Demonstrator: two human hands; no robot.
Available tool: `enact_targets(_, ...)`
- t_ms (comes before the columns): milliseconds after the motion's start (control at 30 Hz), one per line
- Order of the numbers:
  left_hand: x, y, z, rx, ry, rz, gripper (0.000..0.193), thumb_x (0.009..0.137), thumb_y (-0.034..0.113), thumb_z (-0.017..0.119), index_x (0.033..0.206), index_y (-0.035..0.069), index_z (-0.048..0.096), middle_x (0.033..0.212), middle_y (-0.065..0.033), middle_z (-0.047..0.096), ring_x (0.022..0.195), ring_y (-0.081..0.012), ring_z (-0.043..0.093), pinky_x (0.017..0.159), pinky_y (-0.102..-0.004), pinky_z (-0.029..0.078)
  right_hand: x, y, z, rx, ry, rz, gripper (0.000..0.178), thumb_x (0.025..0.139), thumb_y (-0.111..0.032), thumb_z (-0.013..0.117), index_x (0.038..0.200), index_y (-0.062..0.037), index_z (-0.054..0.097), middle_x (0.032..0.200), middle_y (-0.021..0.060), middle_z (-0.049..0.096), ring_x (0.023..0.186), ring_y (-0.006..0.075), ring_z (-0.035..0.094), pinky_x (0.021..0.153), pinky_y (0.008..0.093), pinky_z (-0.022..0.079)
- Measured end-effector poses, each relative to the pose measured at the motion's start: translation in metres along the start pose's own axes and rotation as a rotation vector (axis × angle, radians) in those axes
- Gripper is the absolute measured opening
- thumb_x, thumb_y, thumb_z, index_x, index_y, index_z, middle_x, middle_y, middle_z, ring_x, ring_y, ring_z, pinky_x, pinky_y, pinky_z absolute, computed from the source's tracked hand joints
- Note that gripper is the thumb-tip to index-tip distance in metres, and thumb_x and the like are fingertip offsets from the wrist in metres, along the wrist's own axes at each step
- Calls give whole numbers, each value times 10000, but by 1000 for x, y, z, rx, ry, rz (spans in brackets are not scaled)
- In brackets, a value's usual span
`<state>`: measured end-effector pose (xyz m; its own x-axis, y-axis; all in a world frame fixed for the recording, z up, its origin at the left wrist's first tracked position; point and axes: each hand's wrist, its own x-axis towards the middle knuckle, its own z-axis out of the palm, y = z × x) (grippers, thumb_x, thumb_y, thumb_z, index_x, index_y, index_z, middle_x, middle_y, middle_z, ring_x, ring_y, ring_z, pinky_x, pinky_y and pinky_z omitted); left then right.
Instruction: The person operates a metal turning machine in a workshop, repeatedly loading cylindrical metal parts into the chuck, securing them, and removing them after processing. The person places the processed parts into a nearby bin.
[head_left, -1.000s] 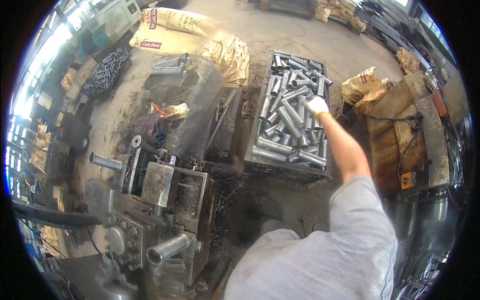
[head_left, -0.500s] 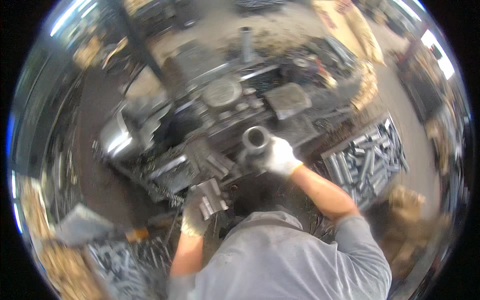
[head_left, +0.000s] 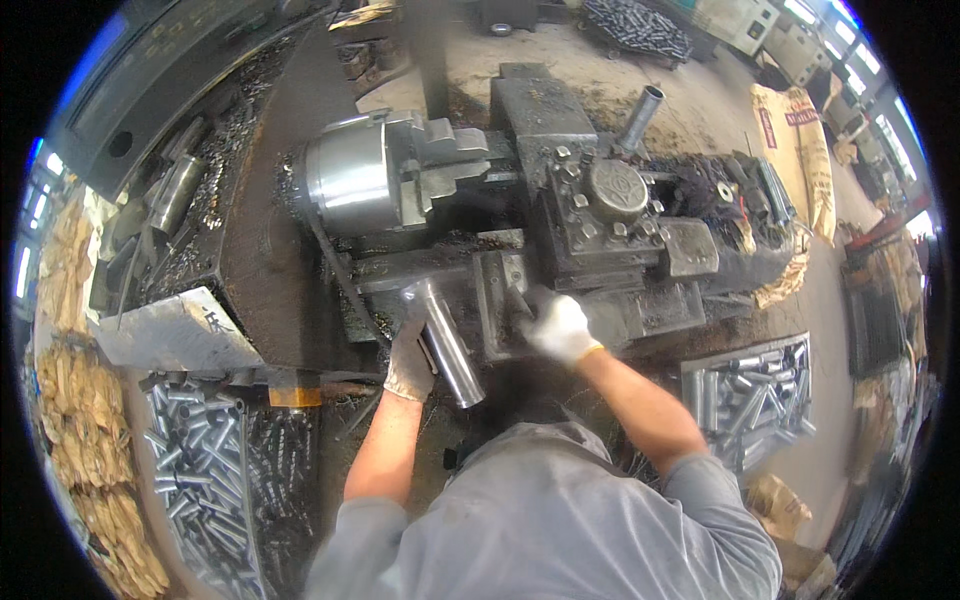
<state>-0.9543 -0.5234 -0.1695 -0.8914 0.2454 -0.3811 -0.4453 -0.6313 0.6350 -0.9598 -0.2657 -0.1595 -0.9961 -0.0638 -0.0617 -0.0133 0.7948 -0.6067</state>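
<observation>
My left hand (head_left: 408, 358), in a greyish work glove, is closed around a shiny metal tube (head_left: 452, 350). The tube slants in front of the lathe, its lower end toward my body. My right hand (head_left: 562, 330), in a white glove, is curled at the front of the lathe carriage, beside a flat dark plate (head_left: 500, 290). A short dark rod-like piece (head_left: 518, 301) shows at its fingers; what they grip is blurred. Beyond my left hand is the lathe chuck (head_left: 352, 178) with stepped jaws (head_left: 440, 165). The tool post (head_left: 617, 190) stands beyond my right hand.
Many metal tubes fill a bin (head_left: 243, 480) at lower left and a tray (head_left: 684, 400) at right. A single tube (head_left: 640, 118) stands upright behind the tool post. A metal sheet (head_left: 175, 335) lies left of the lathe; a paper sack (head_left: 795, 150) is at far right.
The view has turned and sharpened. Earlier my right hand held a tube with its open end up; that tube is no longer there. My left hand, blurred on a metal piece before, now holds a tube.
</observation>
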Motion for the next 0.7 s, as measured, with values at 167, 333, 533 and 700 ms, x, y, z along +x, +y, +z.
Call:
enact_targets(167,7,13,45,-196,122,142,591,1064,612,530,1275,73,647,1052,-123,727,950,-316,734,903,-451,616,21,-38,-44,484,-365,106,629,842,-451,838,1181,67,727,1023,213,779,950,231,742,860,389,583)
enact_targets(333,20,33,102,751,9,832,527,1136,366,488,1542,31,512,1445,-102,645,1257,-246,645,1076,-420,508,32,-101,-86,709,-314,114,697,717,-350,944,1267,-1,694,1074,153,779,1036,246,748,917,390,591)
enact_targets(533,32,10,29,212,-155,334,518,1045,276,689,1438,-39,568,1414,-130,657,1236,-271,669,1067,-421,543,113,-106,-223,-109,132,-781,747,678,-189,847,1378,-62,618,1187,242,751,975,404,775,867,459,640)
enact_targets(700,-16,-36,-49,196,378,318,462,1005,279,728,1378,24,636,1259,-127,715,1126,-279,716,985,-408,574,235,-85,-226,-1080,-120,-538,564,722,-231,825,1258,-113,695,1070,178,780,922,354,789,813,451,636)
